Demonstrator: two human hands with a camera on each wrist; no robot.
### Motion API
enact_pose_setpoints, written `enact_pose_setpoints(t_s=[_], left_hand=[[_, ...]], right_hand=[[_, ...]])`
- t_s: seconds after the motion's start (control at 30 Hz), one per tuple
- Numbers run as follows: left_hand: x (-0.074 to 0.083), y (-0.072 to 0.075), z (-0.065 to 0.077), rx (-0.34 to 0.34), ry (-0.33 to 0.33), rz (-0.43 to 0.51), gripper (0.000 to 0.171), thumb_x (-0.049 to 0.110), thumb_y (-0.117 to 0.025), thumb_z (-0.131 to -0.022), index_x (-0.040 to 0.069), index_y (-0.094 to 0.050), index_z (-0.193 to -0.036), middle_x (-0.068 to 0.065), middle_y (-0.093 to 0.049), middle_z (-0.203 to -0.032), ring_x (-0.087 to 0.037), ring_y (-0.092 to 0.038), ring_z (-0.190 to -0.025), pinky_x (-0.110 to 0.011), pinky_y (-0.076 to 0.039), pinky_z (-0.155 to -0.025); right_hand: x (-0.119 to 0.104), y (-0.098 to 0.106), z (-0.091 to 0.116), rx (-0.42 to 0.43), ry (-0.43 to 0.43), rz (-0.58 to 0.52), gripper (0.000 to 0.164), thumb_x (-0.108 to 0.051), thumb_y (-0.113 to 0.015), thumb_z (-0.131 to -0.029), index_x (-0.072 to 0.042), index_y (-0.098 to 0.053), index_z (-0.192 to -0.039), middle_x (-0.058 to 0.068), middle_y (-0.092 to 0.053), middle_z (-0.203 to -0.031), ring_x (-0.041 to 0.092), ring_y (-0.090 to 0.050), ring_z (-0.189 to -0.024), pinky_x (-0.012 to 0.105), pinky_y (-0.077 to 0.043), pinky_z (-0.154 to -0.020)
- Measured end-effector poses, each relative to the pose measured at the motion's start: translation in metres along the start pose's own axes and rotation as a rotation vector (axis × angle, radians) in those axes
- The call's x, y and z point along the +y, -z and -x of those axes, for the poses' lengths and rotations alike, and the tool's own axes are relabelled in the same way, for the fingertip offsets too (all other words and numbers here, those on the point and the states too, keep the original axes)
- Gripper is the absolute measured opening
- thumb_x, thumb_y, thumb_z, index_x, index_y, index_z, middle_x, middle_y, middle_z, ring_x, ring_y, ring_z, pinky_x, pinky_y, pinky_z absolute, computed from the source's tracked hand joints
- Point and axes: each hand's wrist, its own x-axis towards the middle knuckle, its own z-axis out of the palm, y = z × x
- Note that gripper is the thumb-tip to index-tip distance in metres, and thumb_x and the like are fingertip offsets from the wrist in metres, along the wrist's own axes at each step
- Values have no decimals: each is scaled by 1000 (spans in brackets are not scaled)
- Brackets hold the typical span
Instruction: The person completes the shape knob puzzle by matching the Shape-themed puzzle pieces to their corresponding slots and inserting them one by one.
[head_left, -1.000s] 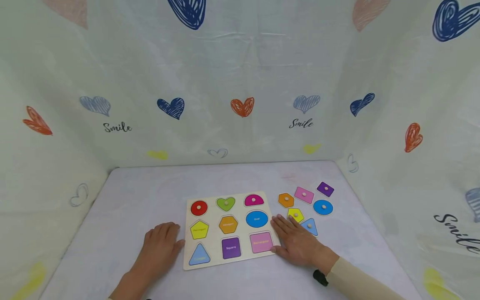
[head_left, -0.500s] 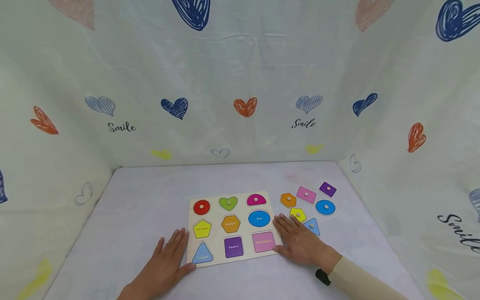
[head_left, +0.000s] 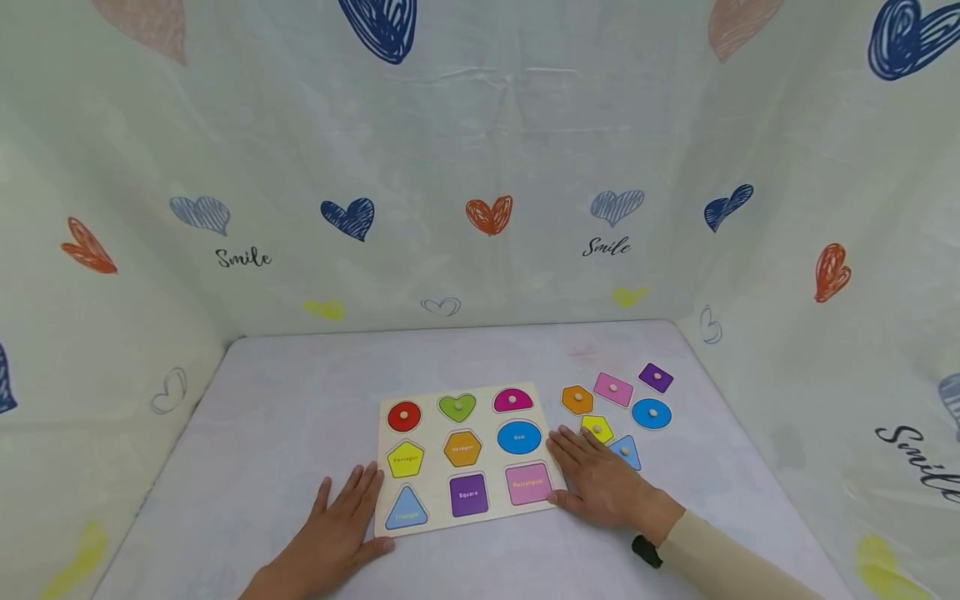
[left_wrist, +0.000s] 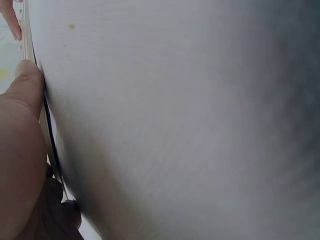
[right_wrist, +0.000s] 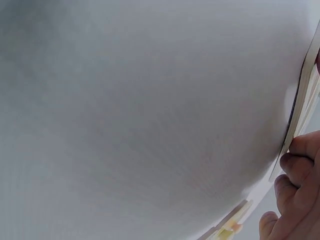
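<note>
A wooden shape-puzzle board (head_left: 438,502) lies flat on the table. Knobbed pieces sit in it along the far row: a red circle (head_left: 404,407), a green heart (head_left: 448,403) and a magenta half circle (head_left: 513,396). Printed shapes fill the other two rows. My left hand (head_left: 330,537) lies at the board's left edge with fingers straight, its thumb by the near left corner. Against the right edge rest the outstretched fingers of my right hand (head_left: 603,487). In the left wrist view, my thumb (left_wrist: 31,85) is at the board's edge. Neither hand grips a loose piece.
Loose knobbed pieces lie right of the board: orange hexagon (head_left: 573,403), pink rectangle (head_left: 609,393), purple square (head_left: 652,382), blue oval (head_left: 645,419), yellow pentagon (head_left: 591,423) and light blue triangle (head_left: 632,451), partly behind my right hand. A heart-printed curtain (head_left: 412,150) surrounds the table (head_left: 300,400).
My left hand has straightened its fingers and moved up against the board's left edge, thumb reaching the near corner. The right hand stays at the right edge. The view has shifted slightly.
</note>
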Motion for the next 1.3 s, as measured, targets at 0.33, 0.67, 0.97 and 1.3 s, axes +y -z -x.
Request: enact_pose_setpoints(t_s=[0.33, 0.67, 0.97, 1.3], left_hand=[[1, 2, -1, -16, 5, 6, 106, 74, -58, -92, 11, -22, -169, -8, -22, -177, -37, -12, -164, -73, 4, -125], [2, -2, -2, 0, 9, 1, 103, 71, -61, -93, 11, -24, -169, -8, -23, -176, -37, -12, -164, -73, 4, -126], [0, -4, -3, 9, 5, 2, 104, 70, -61, -93, 10, -23, -169, -9, -22, -177, -38, -12, -164, -74, 3, -125], [1, -5, -2, 1, 19, 9, 103, 67, -64, -93, 12, -22, -169, -6, -20, -177, -36, -10, -165, -73, 4, -126]], right_hand=[[2, 4, -1, 5, 15, -3, 87, -71, -53, -99, -13, -39, -164, 6, -38, -170, 28, -29, -161, 53, -24, -130], [6, 9, -4, 146, -63, -75, 75, -55, -69, -98, -11, -50, -157, 8, -54, -157, 32, -48, -148, 55, -38, -123], [38, 13, -14, 364, -180, -40, 50, -34, -82, -93, -5, -66, -130, 11, -67, -122, 30, -60, -118, 57, -53, -106], [61, 5, -14, 339, -235, 29, 41, -24, -84, -91, -4, -68, -122, 10, -65, -110, 30, -56, -106, 52, -52, -95]])
